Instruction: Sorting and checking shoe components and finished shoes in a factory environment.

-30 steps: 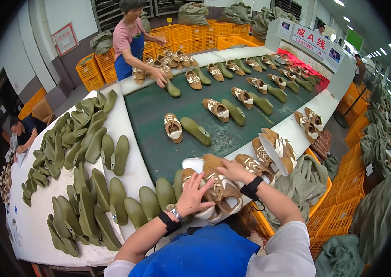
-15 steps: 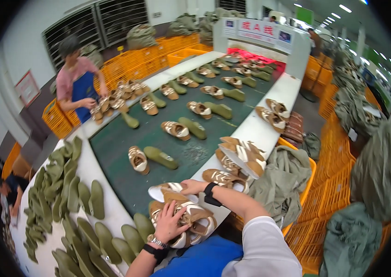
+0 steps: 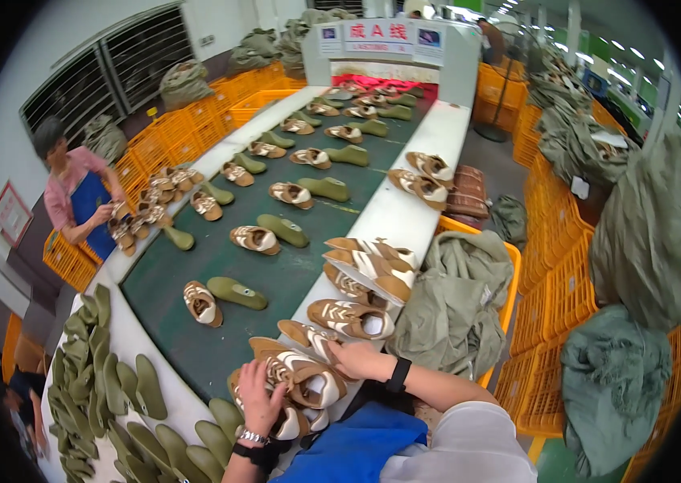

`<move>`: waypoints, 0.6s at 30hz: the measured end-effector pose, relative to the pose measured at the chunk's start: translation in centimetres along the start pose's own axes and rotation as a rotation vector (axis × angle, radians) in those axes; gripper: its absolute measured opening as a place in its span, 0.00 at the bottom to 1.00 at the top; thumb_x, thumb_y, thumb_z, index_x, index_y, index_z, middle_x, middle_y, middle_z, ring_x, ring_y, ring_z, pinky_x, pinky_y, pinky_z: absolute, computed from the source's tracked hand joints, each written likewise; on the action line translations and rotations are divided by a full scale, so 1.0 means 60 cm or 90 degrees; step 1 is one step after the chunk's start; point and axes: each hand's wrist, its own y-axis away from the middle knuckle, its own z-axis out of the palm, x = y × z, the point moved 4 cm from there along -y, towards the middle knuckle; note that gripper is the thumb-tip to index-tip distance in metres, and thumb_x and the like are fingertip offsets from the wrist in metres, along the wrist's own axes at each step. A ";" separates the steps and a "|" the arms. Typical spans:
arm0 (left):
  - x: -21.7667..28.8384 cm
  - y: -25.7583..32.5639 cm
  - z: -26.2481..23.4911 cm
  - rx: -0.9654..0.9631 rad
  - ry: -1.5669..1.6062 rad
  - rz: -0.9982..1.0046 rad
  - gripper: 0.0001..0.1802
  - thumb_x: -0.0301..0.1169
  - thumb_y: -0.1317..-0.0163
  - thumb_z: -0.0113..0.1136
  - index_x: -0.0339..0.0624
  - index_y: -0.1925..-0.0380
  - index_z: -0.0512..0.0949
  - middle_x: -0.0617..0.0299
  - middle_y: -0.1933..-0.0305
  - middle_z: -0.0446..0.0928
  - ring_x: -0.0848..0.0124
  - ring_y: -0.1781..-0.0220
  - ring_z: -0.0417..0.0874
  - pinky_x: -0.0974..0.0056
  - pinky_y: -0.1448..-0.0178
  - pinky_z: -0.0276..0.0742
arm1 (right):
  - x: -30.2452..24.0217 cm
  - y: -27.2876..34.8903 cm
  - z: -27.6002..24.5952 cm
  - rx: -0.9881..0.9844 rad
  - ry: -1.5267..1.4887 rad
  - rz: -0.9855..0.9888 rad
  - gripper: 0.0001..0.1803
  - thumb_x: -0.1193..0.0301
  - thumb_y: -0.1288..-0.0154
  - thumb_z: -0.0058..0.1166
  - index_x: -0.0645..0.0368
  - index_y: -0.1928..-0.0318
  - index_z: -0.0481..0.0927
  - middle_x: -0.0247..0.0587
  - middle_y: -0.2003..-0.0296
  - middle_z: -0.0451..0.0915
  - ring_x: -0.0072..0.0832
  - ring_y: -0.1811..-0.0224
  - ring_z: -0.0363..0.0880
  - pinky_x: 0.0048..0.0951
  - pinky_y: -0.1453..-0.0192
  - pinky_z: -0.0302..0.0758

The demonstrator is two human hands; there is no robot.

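Brown-and-white sneakers [image 3: 302,372] are bunched at the near end of the white ledge, in front of my blue apron. My left hand [image 3: 260,402] curls over a sneaker on the left side of this bunch, thumb apart from the fingers. On the right side, my right hand [image 3: 357,360] grips another sneaker [image 3: 306,336] near its heel; its fingers are partly hidden by the shoe. Just beyond stand a laced sneaker [image 3: 348,319] and a small stack of sneakers [image 3: 373,267], some tilted on others.
The green conveyor [image 3: 196,267] carries sneakers beside olive shoe lasts [image 3: 237,293]. More lasts [image 3: 83,378] cover the white table at left. A co-worker [image 3: 79,189] handles shoes across the belt. At right are orange crates [image 3: 554,338] and a grey-green cloth bundle [image 3: 457,298].
My right hand has turned a sneaker from sole-forward to upright and brought it to the bunch's right side. My left hand has shifted to the left side. The whole view has swung right.
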 end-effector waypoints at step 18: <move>-0.029 0.107 0.058 -0.197 0.172 -0.213 0.43 0.38 0.40 0.57 0.34 0.32 0.45 0.34 0.29 0.38 0.41 0.27 0.40 0.49 0.27 0.40 | -0.068 0.043 0.011 0.020 -0.095 -0.075 0.32 0.52 0.38 0.51 0.49 0.36 0.64 0.47 0.46 0.68 0.47 0.46 0.70 0.42 0.42 0.67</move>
